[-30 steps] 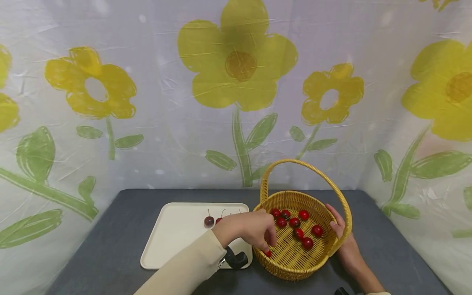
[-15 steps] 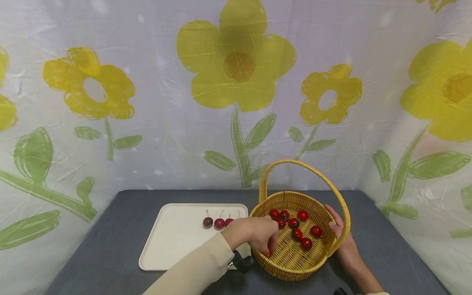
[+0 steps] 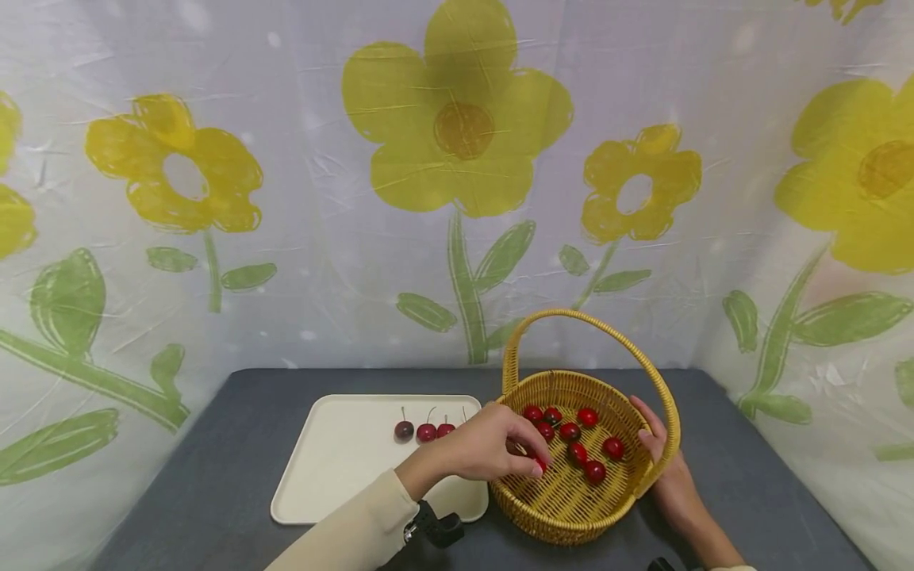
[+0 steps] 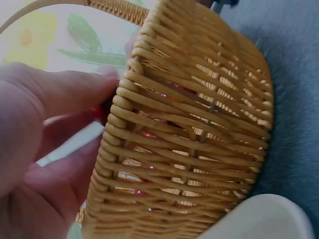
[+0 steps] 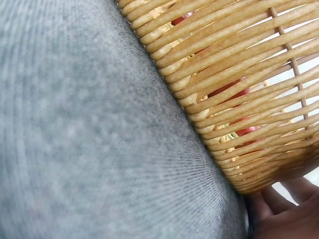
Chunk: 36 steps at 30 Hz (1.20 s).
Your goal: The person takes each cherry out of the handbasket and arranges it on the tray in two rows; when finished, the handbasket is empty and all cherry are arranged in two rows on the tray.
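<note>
**Cherry pinched over the basket**

The left hand (image 3: 493, 448) pinched a cherry (image 3: 540, 464), mostly hidden by fingertips, inside the wicker basket (image 3: 571, 515). The right hand (image 3: 660, 460) gripped the basket's rim, fingers partly hidden. Both wrist views were blurred.

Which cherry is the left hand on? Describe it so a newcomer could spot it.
Find the yellow wicker basket on the grey table, right of the white tray. At its left inner edge, the left hand pinches one red cherry. The other cherries lie loose and untouched.
</note>
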Each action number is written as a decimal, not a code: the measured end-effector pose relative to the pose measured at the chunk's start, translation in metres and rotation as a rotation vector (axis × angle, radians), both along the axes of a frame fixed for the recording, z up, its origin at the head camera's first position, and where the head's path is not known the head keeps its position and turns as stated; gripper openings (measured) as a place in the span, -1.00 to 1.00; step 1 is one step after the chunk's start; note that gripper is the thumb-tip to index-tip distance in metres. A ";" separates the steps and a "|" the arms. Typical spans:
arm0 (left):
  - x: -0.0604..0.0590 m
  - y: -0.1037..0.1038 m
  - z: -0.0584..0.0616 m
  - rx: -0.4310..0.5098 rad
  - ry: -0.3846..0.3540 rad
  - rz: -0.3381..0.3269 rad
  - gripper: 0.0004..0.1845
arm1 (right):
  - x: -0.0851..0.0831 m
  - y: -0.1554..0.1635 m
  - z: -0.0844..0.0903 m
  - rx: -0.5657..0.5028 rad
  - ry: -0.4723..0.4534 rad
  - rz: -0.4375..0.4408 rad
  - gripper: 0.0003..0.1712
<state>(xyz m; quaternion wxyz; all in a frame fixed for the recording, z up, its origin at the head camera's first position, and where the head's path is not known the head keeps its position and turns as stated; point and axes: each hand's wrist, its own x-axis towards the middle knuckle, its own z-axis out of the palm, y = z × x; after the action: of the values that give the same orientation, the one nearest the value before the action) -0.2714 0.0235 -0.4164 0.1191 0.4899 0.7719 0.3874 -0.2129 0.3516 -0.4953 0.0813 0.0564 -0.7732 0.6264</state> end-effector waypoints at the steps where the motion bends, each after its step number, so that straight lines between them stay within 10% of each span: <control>1: 0.001 -0.003 0.000 0.039 -0.035 0.012 -0.86 | 0.000 0.000 0.000 0.000 0.000 0.002 -0.35; 10: 0.010 -0.034 0.002 0.288 -0.189 0.153 -0.83 | -0.001 0.000 -0.001 -0.004 0.006 0.001 -0.36; 22: 0.012 -0.105 0.006 0.385 -0.285 0.225 -0.73 | 0.000 0.000 0.000 -0.007 -0.004 -0.006 -0.36; 36: 0.018 -0.199 -0.021 0.451 -0.185 0.541 -0.67 | 0.001 0.000 0.002 -0.002 -0.040 -0.002 -0.35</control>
<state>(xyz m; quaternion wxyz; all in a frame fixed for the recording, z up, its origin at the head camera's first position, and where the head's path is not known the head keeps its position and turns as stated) -0.2533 -0.1752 -0.4371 -0.0294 0.2446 0.7547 0.6081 -0.2116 0.3515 -0.4933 0.0665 0.0428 -0.7741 0.6281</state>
